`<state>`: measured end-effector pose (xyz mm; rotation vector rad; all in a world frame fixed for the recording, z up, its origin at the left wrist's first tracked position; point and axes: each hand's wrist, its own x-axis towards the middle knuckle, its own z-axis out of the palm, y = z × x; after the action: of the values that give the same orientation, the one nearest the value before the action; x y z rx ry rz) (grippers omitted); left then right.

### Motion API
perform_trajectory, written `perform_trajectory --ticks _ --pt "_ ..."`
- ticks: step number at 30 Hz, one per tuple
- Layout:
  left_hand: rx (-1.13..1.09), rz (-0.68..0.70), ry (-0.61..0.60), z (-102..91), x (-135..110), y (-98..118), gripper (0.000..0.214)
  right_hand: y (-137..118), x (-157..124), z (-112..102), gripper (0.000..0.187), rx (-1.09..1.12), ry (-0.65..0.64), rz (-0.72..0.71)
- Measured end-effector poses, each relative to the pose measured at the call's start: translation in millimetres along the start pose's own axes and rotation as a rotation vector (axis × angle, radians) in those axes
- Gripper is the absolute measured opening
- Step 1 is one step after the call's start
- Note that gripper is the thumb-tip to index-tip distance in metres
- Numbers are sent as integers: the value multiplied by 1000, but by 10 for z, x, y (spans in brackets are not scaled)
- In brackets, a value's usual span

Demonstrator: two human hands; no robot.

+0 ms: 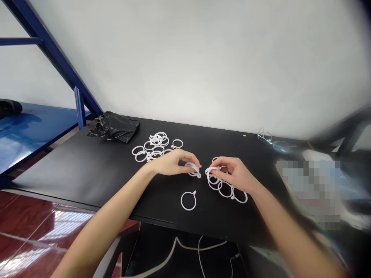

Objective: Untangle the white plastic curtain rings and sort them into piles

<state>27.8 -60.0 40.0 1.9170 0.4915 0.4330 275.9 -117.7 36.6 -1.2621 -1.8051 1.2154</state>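
Note:
My left hand (171, 163) is closed in a pinch on white curtain rings (193, 170), a small bunch with a little eyelet at its lower end. Across a narrow gap, my right hand (236, 175) pinches another white curtain ring (208, 173) between thumb and fingers. Below and behind the right fingers lie several loose rings (225, 190) on the black table (162, 193). One single ring (188, 201) rests flat near the front edge, between the hands. Beyond the left hand is a larger pile of white rings (156, 144), partly covered by that hand.
A crumpled black plastic bag (116, 126) sits at the table's back left. Eyeglasses (265, 137) lie at the back right, near a blurred plastic bag (310, 193). A blue metal frame (55, 54) rises on the left. Cables (174, 251) hang below the front edge.

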Motion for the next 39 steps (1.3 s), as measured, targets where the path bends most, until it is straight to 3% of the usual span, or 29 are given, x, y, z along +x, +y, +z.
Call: perform_trajectory --ticks 4,8,12,17,21,25,29,35,39 --pt "-24 -68 41 21 8 -3 21 -74 -37 97 11 30 -119 -138" --pt "165 -64 124 80 48 -88 26 -125 -86 314 13 57 -256 -83" --pt "322 29 159 135 107 -186 26 -124 -99 508 10 -61 -200 -61" --pt "474 -51 173 226 162 -228 19 -76 -85 616 10 -284 -148 -129" --pt "606 -94 201 278 179 -243 21 -15 -65 614 22 -379 -92 -171" --pt "668 -18 260 268 182 -294 23 -2 -42 520 7 -299 -13 -182" --pt "637 21 332 240 177 -324 34 -65 -38 386 6 -232 47 -168" --pt "565 211 484 214 152 -258 33 -133 -62 317 13 -111 -41 -53" --pt "587 306 491 202 145 -192 23 -112 -79 357 15 -137 -75 1"
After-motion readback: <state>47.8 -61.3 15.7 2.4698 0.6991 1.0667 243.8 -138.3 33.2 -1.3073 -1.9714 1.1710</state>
